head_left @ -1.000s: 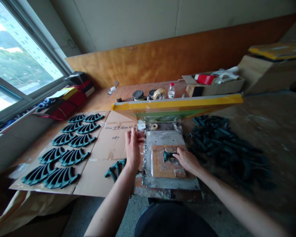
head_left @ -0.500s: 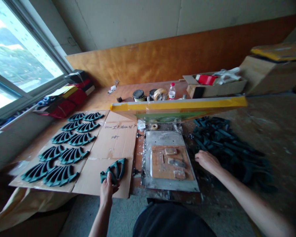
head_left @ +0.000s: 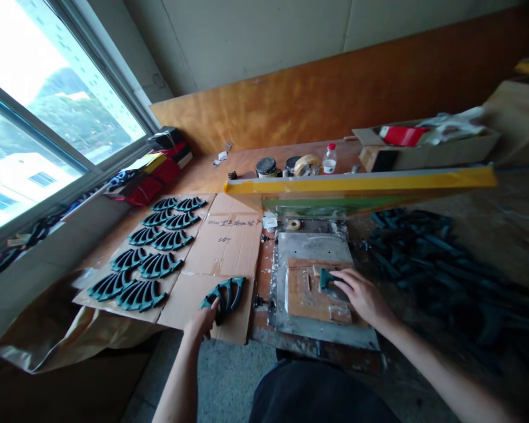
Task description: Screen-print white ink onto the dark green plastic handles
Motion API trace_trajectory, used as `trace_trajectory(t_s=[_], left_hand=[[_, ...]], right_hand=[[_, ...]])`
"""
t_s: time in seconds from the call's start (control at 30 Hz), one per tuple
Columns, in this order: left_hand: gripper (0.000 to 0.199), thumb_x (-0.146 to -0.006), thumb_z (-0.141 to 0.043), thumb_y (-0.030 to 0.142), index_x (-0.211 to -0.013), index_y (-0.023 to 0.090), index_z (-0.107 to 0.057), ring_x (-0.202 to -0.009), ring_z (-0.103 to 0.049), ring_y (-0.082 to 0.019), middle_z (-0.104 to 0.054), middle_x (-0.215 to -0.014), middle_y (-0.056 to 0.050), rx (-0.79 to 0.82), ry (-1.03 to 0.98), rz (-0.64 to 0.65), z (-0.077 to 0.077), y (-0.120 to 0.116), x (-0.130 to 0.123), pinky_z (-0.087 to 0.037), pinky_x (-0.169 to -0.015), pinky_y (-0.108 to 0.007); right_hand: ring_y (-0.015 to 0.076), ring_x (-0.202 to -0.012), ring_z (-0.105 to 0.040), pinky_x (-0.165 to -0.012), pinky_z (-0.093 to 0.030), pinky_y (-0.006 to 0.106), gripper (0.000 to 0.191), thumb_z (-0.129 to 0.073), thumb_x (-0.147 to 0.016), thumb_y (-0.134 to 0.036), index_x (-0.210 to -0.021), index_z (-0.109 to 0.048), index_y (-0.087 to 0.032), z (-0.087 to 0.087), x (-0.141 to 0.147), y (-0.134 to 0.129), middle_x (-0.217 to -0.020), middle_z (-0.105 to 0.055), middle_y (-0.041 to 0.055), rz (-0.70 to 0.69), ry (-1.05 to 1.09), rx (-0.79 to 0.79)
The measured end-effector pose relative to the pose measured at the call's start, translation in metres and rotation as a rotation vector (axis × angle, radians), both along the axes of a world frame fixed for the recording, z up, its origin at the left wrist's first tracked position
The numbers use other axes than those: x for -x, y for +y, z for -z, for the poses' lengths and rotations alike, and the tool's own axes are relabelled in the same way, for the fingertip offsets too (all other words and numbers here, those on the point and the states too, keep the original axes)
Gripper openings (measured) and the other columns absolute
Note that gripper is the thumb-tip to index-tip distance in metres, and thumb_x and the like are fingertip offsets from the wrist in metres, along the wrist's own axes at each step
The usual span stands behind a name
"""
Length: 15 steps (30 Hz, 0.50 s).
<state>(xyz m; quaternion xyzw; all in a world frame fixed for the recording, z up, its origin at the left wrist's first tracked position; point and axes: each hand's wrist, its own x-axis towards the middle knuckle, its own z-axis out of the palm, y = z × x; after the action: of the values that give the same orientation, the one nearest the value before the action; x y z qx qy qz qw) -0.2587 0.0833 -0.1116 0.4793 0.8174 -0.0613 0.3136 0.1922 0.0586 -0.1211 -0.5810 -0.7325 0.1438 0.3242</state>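
Observation:
My left hand (head_left: 201, 323) is closed on a dark green curved part at the near end of a small fan of such parts (head_left: 231, 292), laid on flattened cardboard (head_left: 194, 302). The fingertips are partly hidden. My right hand (head_left: 364, 298) grips another dark green part (head_left: 326, 278) over a brown board (head_left: 300, 299) with small blocks fixed on it. This board lies on a grey metal plate (head_left: 286, 325). Several more fans of green parts (head_left: 161, 265) lie in two rows on the cardboard's left side.
A yellow-edged frame (head_left: 361, 181) stands tilted up behind the plate. On the right lies a heap of dark green parts (head_left: 423, 264). Farther back are black-lidded jars (head_left: 267, 167), a tape roll (head_left: 307, 166), a red-capped bottle (head_left: 330, 158) and an open carton (head_left: 441, 151).
My right hand has moved left from beside the heap to over the brown board and now holds a green part. My left hand stays at the small fan, which has more parts visible. The view has shifted.

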Motion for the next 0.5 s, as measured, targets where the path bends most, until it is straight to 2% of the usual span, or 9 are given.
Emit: trace_trajectory(t_s=[0.07, 0.1, 0.17, 0.2, 0.27, 0.33, 0.4, 0.43, 0.5], left_hand=[[0.061, -0.086, -0.038, 0.060, -0.085, 0.008, -0.070, -0.033, -0.055, -0.026, -0.057, -0.041, -0.010, -0.010, -0.072, -0.004, -0.023, 0.019, -0.012, -0.050, -0.050, -0.041], [0.062, -0.087, -0.036, 0.062, -0.093, 0.010, -0.069, -0.036, -0.057, -0.023, -0.061, -0.046, -0.009, -0.047, -0.113, 0.006, -0.038, 0.031, -0.023, -0.051, -0.052, -0.038], [0.063, -0.090, -0.027, 0.064, -0.116, 0.018, -0.061, -0.047, -0.061, -0.016, -0.069, -0.065, -0.007, -0.215, -0.275, 0.042, -0.075, 0.055, -0.057, -0.051, -0.058, -0.028], [0.066, -0.091, -0.016, 0.065, -0.125, 0.022, -0.054, -0.052, -0.063, -0.013, -0.070, -0.073, -0.005, -0.322, -0.377, 0.055, -0.095, 0.067, -0.077, -0.051, -0.059, -0.024], [0.070, -0.090, -0.022, 0.068, -0.136, 0.020, -0.043, -0.056, -0.062, -0.013, -0.069, -0.079, -0.005, -0.712, -0.935, 0.062, -0.137, 0.083, -0.120, -0.050, -0.058, -0.023], [0.075, -0.088, -0.021, 0.072, -0.136, 0.019, -0.042, -0.050, -0.058, -0.011, -0.066, -0.072, -0.003, -0.815, -1.256, 0.064, -0.169, 0.088, -0.154, -0.047, -0.052, -0.022], [0.077, -0.086, -0.022, 0.074, -0.130, 0.016, -0.049, -0.047, -0.055, -0.011, -0.064, -0.066, -0.002, -0.810, -1.371, 0.051, -0.184, 0.081, -0.169, -0.045, -0.049, -0.022], [0.076, -0.086, -0.023, 0.074, -0.125, 0.015, -0.054, -0.049, -0.056, -0.012, -0.064, -0.066, -0.003, -0.805, -1.364, 0.039, -0.184, 0.073, -0.169, -0.045, -0.050, -0.022], [0.072, -0.087, -0.028, 0.072, -0.116, 0.015, -0.062, -0.059, -0.060, -0.014, -0.067, -0.072, -0.005, -0.799, -1.281, -0.011, -0.168, 0.052, -0.157, -0.047, -0.053, -0.023]], right_hand=[[0.0198, -0.089, -0.060, -0.081, -0.051, 0.033, 0.032, -0.041, -0.092, -0.021, -0.110, -0.068, -0.025, 0.000, 0.019, 0.002, -0.096, -0.064, 0.0057, -0.100, -0.082, -0.030], [0.0202, -0.089, -0.059, -0.081, -0.051, 0.033, 0.035, -0.042, -0.091, -0.016, -0.110, -0.069, -0.025, 0.002, 0.025, 0.003, -0.094, -0.063, 0.0061, -0.120, -0.134, -0.044], [0.0217, -0.091, -0.056, -0.083, -0.050, 0.036, 0.037, -0.043, -0.088, -0.010, -0.110, -0.070, -0.023, 0.005, 0.031, 0.004, -0.095, -0.062, 0.0077, -0.122, -0.225, -0.069], [0.0223, -0.092, -0.055, -0.085, -0.050, 0.037, 0.038, -0.044, -0.087, -0.009, -0.112, -0.070, -0.023, 0.006, 0.031, 0.003, -0.097, -0.062, 0.0083, -0.121, -0.259, -0.075], [0.0227, -0.093, -0.054, -0.086, -0.050, 0.038, 0.041, -0.045, -0.086, -0.008, -0.116, -0.068, -0.024, 0.007, 0.028, 0.003, -0.099, -0.061, 0.0086, -0.124, -0.312, -0.074], [0.0226, -0.094, -0.055, -0.087, -0.049, 0.038, 0.043, -0.046, -0.085, -0.007, -0.118, -0.068, -0.025, 0.003, 0.021, 0.002, -0.098, -0.062, 0.0079, -0.142, -0.350, -0.055], [0.0216, -0.092, -0.057, -0.086, -0.049, 0.036, 0.042, -0.046, -0.086, -0.007, -0.118, -0.068, -0.025, -0.005, 0.007, 0.006, -0.096, -0.063, 0.0071, -0.133, -0.355, -0.025], [0.0212, -0.090, -0.058, -0.084, -0.049, 0.034, 0.040, -0.045, -0.088, -0.009, -0.116, -0.068, -0.024, -0.010, -0.003, 0.009, -0.094, -0.064, 0.0068, -0.087, -0.345, -0.014], [0.0211, -0.086, -0.059, -0.080, -0.050, 0.031, 0.034, -0.043, -0.091, -0.016, -0.115, -0.068, -0.018, -0.024, -0.027, 0.019, -0.093, -0.066, 0.0072, 0.070, -0.321, 0.000]])
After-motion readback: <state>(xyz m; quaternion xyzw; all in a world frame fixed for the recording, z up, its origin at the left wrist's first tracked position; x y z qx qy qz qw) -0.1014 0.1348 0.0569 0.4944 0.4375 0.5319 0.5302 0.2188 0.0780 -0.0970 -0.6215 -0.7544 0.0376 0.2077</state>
